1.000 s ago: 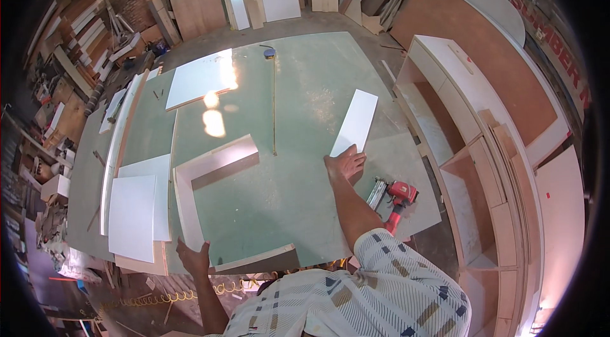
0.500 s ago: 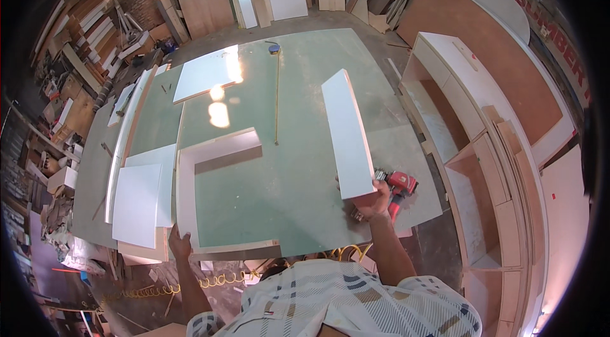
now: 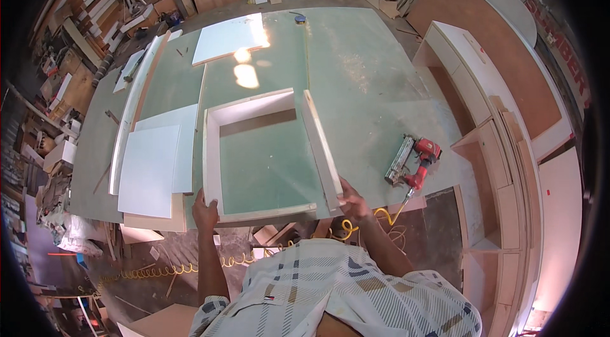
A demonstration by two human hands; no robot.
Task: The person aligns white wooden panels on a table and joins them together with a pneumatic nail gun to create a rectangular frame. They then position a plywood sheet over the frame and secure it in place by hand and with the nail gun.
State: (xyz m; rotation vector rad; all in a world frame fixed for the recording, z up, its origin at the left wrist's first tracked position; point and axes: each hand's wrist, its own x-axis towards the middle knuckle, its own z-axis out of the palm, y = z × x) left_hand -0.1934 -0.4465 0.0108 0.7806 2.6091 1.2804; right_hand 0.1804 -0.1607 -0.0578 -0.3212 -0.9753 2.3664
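A three-sided wooden frame (image 3: 213, 146) with white inner faces stands on edge on the green worktable. My left hand (image 3: 205, 212) is closed round its near left corner, thumb on the inside. Along the frame's open right side stands a loose white board (image 3: 323, 153), its bare wood edge upward. My right hand (image 3: 353, 200) grips the near end of that board. A narrow gap separates the board from the frame's far and near pieces. To the right of my right hand lies a red nail gun (image 3: 416, 162), joined to a coiled yellow air hose (image 3: 381, 215).
White panels (image 3: 149, 168) lie stacked left of the frame, another white panel (image 3: 222, 41) farther back. A blue tape measure (image 3: 300, 19) is extended on the green tabletop (image 3: 356, 83). A cabinet carcass (image 3: 470, 95) stands along the right. Yellow hose coils hang by the near edge.
The loose board came left and turned from showing its white face to standing on edge beside the frame. My right hand moved left with it, away from the nail gun, now fully visible.
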